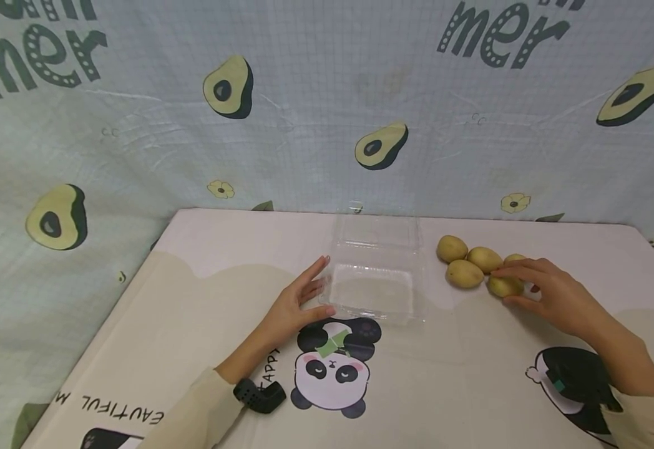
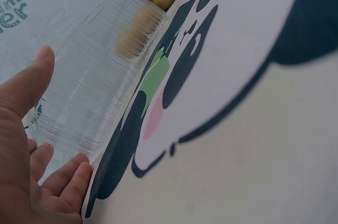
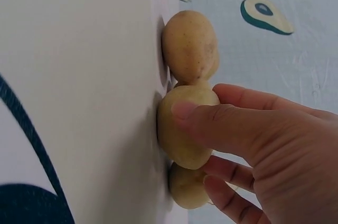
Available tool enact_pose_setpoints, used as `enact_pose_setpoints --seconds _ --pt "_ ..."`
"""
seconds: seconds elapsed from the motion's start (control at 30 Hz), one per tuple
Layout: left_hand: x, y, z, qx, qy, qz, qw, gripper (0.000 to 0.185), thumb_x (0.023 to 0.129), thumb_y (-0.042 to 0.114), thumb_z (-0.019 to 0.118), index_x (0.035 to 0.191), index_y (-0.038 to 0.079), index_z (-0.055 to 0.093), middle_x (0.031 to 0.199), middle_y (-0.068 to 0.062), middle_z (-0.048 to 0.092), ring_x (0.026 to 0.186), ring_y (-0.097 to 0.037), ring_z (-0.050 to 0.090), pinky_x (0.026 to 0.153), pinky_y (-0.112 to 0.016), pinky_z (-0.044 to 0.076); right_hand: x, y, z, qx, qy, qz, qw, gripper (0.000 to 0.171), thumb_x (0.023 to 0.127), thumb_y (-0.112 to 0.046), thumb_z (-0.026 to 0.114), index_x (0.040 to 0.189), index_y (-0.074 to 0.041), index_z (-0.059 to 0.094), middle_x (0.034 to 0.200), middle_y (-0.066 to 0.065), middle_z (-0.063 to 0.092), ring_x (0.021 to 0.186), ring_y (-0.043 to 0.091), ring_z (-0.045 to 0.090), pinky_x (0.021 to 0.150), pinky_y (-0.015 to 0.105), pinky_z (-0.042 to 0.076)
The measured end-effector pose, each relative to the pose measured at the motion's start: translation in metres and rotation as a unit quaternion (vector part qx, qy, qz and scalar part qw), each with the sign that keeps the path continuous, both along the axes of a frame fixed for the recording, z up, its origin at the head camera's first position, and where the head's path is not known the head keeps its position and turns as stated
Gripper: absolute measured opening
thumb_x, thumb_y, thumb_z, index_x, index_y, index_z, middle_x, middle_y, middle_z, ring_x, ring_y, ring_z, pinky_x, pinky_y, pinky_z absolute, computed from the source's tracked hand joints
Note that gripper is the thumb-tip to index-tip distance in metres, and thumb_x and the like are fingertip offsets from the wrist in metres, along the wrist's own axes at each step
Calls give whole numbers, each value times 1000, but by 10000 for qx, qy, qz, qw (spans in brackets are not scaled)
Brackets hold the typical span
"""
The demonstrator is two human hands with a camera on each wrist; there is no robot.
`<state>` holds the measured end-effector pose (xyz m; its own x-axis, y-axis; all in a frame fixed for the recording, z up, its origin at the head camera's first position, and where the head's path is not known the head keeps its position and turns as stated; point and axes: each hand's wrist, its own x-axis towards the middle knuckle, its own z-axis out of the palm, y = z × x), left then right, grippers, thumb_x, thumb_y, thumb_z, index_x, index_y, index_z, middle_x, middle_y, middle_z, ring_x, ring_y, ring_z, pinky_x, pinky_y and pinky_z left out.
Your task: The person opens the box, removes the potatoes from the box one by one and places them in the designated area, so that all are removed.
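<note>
A clear plastic clamshell box (image 1: 373,290) lies on the table with its lid folded back toward the wall. My left hand (image 1: 296,305) rests against the box's left side, thumb and fingers spread; the left wrist view shows the fingertips (image 2: 79,171) low at its edge. To the right of the box sits a group of several small yellow potatoes (image 1: 464,274). With thumb and fingers, my right hand (image 1: 554,296) grips the nearest right-hand potato (image 3: 185,129), which still sits at the tabletop. Another potato (image 3: 190,44) stands beside it in the right wrist view.
The table is covered by a pale cloth (image 1: 450,374) printed with pandas and lettering. Behind it hangs a light sheet (image 1: 304,125) with avocado prints, close along the table's back edge. A black band with a device (image 1: 259,395) is on the left wrist.
</note>
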<state>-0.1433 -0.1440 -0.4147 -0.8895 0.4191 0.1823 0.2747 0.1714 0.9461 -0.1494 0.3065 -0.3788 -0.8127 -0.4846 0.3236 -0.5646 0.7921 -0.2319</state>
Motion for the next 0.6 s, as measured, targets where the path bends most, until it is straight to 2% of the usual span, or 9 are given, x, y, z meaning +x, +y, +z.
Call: enact_pose_setpoints --seconds 0.23,0.3,0.47,0.57,0.6 --pt "-1 -2 -2 -26 -35 40 10000 88 83 8 75 153 16 22 156 2 24 136 -27 36 109 -35 33 0 -2 -1 49 162 97 9998 55 65 -7 87 115 -14 67 120 10 59 106 28 52 64 34 53" --pt "-1 -2 -3 -22 -21 43 10000 88 83 11 75 153 16 23 156 3 25 135 -26 37 108 -34 33 1 -3 1 60 189 129 9997 55 66 -6 86 117 -15 67 120 9 59 105 26 51 64 33 53" --pt "-2 -2 -6 34 5 -5 10000 90 83 15 76 153 13 21 156 -1 24 136 -26 36 108 -33 33 8 -3 8 -56 124 81 9999 55 71 -9 83 122 -17 64 125 9 57 107 22 49 67 18 49" --pt "-2 -1 -6 113 19 -37 9999 90 83 13 76 153 10 20 156 -5 23 136 -28 35 109 -34 33 15 -2 12 -192 107 -76 9997 57 73 -11 83 125 -19 62 127 8 56 111 17 46 74 9 42" --pt "-2 0 -6 133 23 -43 9999 89 83 13 75 153 10 20 156 -6 23 136 -29 35 109 -35 33 17 -2 13 -213 118 -109 9996 58 73 -12 82 126 -19 61 128 8 55 112 17 46 76 11 43"
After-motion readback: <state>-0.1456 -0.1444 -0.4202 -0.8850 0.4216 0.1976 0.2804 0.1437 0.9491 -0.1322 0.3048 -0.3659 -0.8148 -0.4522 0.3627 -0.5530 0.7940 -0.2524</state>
